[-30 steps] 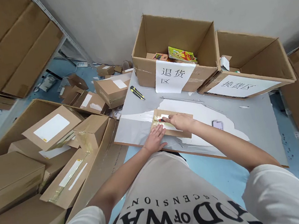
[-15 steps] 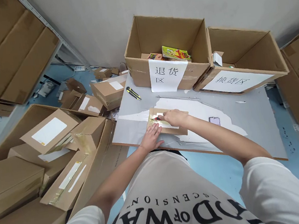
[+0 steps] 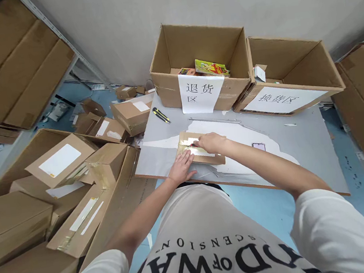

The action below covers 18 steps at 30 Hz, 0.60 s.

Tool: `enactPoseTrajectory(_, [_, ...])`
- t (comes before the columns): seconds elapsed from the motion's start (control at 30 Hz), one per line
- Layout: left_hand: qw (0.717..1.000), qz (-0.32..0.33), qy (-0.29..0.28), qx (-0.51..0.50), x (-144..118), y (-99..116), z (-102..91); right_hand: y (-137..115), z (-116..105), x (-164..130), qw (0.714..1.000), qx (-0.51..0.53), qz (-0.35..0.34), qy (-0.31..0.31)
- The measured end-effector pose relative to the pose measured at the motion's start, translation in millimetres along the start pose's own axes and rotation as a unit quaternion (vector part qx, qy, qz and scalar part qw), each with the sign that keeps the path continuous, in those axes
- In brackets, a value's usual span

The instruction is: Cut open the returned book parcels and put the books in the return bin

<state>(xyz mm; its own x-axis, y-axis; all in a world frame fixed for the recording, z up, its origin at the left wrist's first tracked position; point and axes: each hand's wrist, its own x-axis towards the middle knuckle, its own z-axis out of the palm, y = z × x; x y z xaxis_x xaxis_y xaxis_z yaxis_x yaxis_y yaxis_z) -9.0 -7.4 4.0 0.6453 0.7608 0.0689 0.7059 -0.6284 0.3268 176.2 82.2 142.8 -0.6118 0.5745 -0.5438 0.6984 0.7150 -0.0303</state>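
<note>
A small cardboard box (image 3: 218, 157) with clear tape and a white label lies on the table, between my hands. My right hand (image 3: 212, 143) is closed around a red utility knife (image 3: 194, 144), its tip at the taped middle of the box top. Most of the knife is hidden by the fingers. Flat on the left front part of the box rests my left hand (image 3: 182, 167), fingers stretched out and thumb spread toward me. A second utility knife, yellow and black (image 3: 161, 115), lies apart on the table's far left.
Two big open cartons with paper signs, left (image 3: 165, 85) and right (image 3: 335, 84), stand along the table's back. A phone (image 3: 259, 146) lies right of the box. Left of the table, a large carton (image 3: 121, 179) holds several parcels. More boxes (image 3: 363, 101) are stacked at right.
The view has shifted slightly. My right hand and the red knife stay at the tape on the box top, with hardly any visible movement. My left hand still lies on the box.
</note>
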Motion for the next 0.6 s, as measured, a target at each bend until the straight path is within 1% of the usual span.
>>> enactPoseTrajectory(0.17, [1.000,-0.011,-0.002,0.012,0,2,-2.4,11,3,-11,0.999,-0.001,0.013,-0.033])
enactPoseTrajectory(0.27, [1.000,-0.016,-0.003,0.007,1,4,-3.6,24,8,-24,0.997,-0.009,0.031,-0.064])
enactPoseTrajectory(0.37, [1.000,-0.022,-0.002,0.002,2,5,-4.5,40,19,-43,0.996,-0.007,0.040,-0.080])
enactPoseTrajectory(0.6, [0.999,-0.032,-0.008,0.003,1,7,-4.3,67,52,-91,0.995,0.002,0.068,-0.072])
